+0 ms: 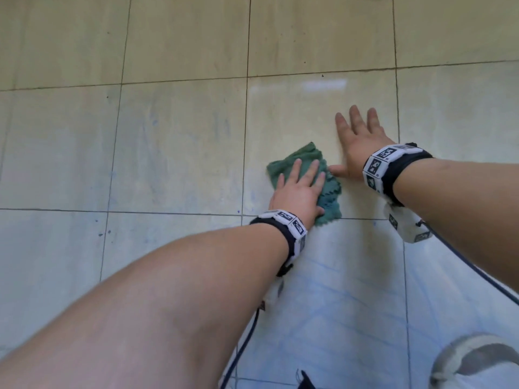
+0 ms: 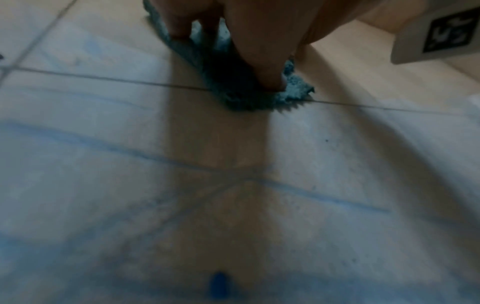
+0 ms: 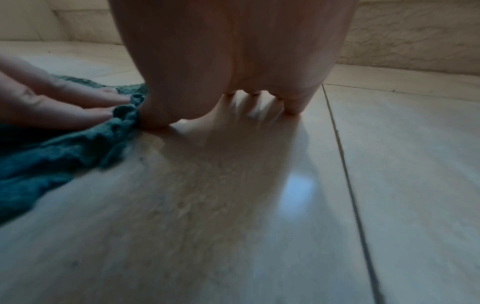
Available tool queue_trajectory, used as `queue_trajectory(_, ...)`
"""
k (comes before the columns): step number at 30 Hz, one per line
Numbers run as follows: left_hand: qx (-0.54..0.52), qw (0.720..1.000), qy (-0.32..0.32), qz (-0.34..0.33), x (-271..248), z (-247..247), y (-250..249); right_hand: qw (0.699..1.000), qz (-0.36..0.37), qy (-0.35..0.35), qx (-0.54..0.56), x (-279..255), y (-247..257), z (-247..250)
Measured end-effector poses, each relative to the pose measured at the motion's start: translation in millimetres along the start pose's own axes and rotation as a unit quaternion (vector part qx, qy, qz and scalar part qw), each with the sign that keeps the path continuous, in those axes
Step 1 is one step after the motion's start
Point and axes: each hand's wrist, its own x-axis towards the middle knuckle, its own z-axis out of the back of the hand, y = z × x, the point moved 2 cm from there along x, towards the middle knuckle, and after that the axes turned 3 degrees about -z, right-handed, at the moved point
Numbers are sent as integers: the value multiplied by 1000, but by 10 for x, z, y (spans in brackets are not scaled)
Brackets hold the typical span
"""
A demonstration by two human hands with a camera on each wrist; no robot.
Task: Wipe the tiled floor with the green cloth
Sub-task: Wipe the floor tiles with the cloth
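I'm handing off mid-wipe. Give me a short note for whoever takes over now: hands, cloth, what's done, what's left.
Left hand: flat, fingers straight, pressing the green cloth onto the tiled floor.
Right hand: flat on the bare tile beside the cloth, its thumb at the cloth's edge; holds nothing.
Cloth: bunched, lying at a grout line close to the person.
Done: cannot tell how much has been wiped; the tile under the right hand looks glossy.
Left: blue streaks on the nearer tiles and fainter ones to the left.
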Motion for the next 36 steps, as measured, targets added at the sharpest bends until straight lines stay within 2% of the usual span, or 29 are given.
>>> queue_trajectory(3, 15, 1000, -7, -16, -36, 10, 111, 1000, 4, 10, -10, -21, -27, 9)
queue_trajectory(5, 10, 1000, -23, 1, -86, 47, 328, 1000, -1, 20, -12, -33, -70, -1)
queue_trajectory(10, -59, 981, -54, 175, -427, 121, 1407, 1000, 0, 13, -18, -32, -76, -61)
queue_trajectory(13, -53, 976, -64, 199, -496, 79, 1543, 1000, -2, 13, -12, -51, -88, -67)
queue_trajectory(17, -33, 980, -59, 188, -443, 15, 1312, 1000, 2, 10, -7, -66, -62, -62)
queue_trajectory(20, 0, 991, -50, 124, -349, 11, 924, 1000, 5, 9, -15, -79, -61, -62)
queue_trajectory(24, 32, 999, -5, 16, -125, -108, 95, 1000, 6, 13, -18, -87, -64, -61)
queue_trajectory(26, 31, 999, -14, 5, -43, -139, -91, 1000, 4, 11, -21, -79, -69, -67)
queue_trajectory(31, 43, 999, -12, -3, -132, -73, 211, 1000, -1, 16, -10, -100, -54, -41)
queue_trajectory(36, 0, 994, -35, 100, -430, -35, 1062, 1000, 5, 6, 0, -145, 28, -21)
